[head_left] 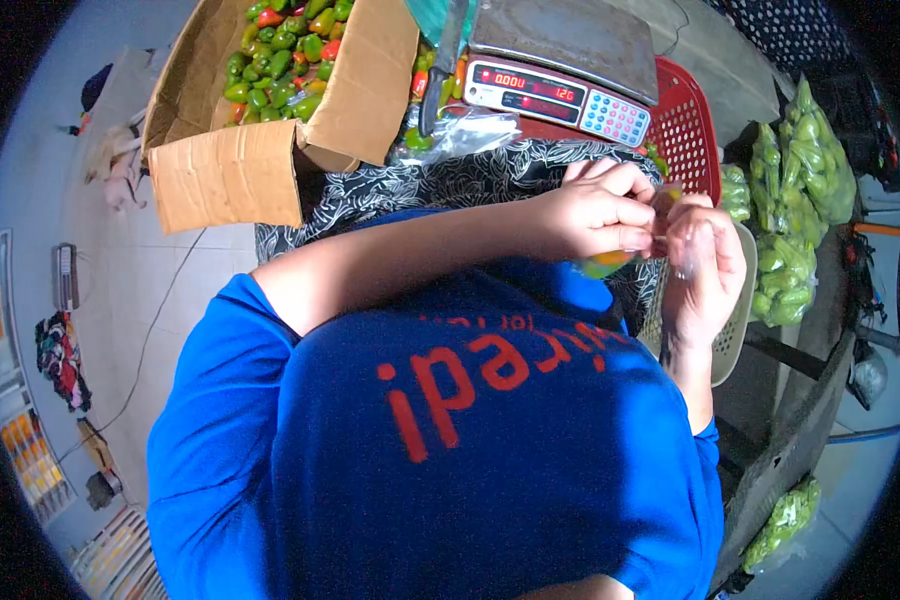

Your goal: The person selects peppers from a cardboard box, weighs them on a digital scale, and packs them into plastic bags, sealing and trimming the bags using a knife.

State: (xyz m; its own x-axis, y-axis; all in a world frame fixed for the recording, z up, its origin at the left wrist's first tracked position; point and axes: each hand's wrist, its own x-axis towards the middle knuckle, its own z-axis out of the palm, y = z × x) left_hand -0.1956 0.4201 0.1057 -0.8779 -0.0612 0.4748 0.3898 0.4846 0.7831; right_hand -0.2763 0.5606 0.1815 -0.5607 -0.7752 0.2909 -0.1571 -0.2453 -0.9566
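Both of my hands are close together at the right, in front of my blue shirt. My left hand point(610, 210) has its fingers closed on the gathered top of a small clear plastic bag of peppers point(605, 264). Orange and green show through the bag below that hand. My right hand point(702, 250) pinches the same bag's twisted neck, with shiny film between its fingers. Part of the bag is hidden behind my fingers. Just above my hands stands a digital scale point(560, 95) with red lit digits.
An open cardboard box point(360, 90) of green and red peppers stands at upper left. A black-handled knife point(430, 105) lies beside the scale. Right of it are a red basket point(695, 120), a pale basket point(735, 350) and bags of green peppers point(815, 160).
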